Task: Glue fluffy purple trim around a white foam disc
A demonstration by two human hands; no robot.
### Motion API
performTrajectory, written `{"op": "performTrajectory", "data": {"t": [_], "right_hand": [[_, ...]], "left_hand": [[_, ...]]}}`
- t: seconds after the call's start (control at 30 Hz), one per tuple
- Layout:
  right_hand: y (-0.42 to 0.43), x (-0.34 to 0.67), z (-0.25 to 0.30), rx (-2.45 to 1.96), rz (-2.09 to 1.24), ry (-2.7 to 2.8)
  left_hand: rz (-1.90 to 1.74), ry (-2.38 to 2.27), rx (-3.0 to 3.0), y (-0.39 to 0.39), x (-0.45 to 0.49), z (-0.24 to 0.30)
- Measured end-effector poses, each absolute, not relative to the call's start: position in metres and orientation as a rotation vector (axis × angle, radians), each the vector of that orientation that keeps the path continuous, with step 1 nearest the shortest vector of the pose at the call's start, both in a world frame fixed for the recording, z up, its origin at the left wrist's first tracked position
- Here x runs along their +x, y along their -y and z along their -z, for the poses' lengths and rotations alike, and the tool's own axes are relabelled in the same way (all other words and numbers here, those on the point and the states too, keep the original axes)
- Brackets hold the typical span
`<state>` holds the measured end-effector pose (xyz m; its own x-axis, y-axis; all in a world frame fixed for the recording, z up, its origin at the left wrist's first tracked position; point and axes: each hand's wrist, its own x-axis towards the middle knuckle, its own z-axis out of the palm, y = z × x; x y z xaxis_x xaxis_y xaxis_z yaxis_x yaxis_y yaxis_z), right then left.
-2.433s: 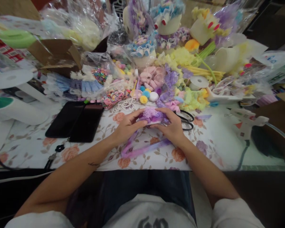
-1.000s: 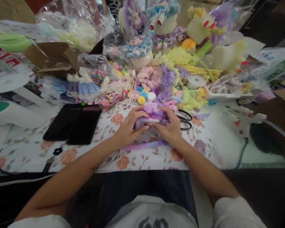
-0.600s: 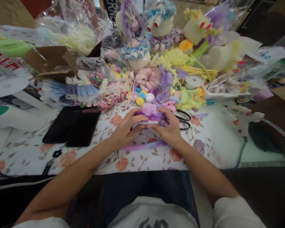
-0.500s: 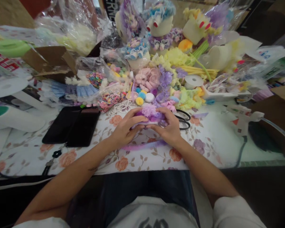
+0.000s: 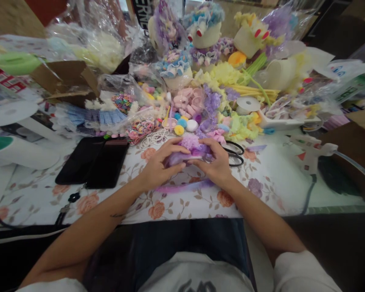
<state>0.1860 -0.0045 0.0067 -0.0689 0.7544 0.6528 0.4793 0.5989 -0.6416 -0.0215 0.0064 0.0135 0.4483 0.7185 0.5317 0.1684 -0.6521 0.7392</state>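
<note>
Both of my hands hold a small purple ruffled fabric piece [image 5: 191, 147] just above the floral tablecloth [image 5: 182, 202]. My left hand [image 5: 158, 166] grips its left side with the fingers curled round it. On the right side, my right hand [image 5: 216, 162] pinches it from above. A purple ribbon [image 5: 185, 186] trails from the piece across the cloth toward me.
Black scissors [image 5: 235, 154] lie right of my hands. Two dark phones [image 5: 94, 162] lie to the left. A glue gun [image 5: 310, 152] rests at the right. Pompoms [image 5: 184, 123], lace, beads and decorated cake-like crafts [image 5: 205, 28] crowd the back. A cardboard box [image 5: 67, 79] sits back left.
My hands have turned the purple piece slightly; my left fingers have slid further round its left side. The ribbon lies flatter on the cloth than 2.4 seconds ago.
</note>
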Motion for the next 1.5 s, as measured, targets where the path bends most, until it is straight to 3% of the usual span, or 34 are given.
{"op": "performTrajectory", "data": {"t": [0.2, 0.43, 0.57, 0.73, 1.03, 1.5], "right_hand": [[-0.002, 0.189, -0.002, -1.020, -0.023, 1.756], [0.001, 0.183, -0.002, -0.954, 0.234, 1.842], [0.001, 0.182, -0.002, -0.960, 0.274, 1.858], [0.000, 0.183, -0.001, -0.986, 0.242, 1.850], [0.000, 0.180, 0.001, -1.008, 0.052, 1.852], [-0.001, 0.181, 0.000, -0.993, -0.332, 1.806]], "left_hand": [[-1.424, -1.060, 1.803, -0.005, -0.019, -0.022], [-1.189, -1.227, 1.732, 0.003, -0.008, -0.024], [-1.005, -1.122, 1.385, 0.003, -0.007, -0.026], [-0.900, -0.973, 1.043, 0.001, -0.009, -0.030], [-1.031, -1.224, 1.318, -0.001, -0.013, -0.030], [-1.080, -1.026, 1.039, -0.008, -0.013, -0.023]]}}
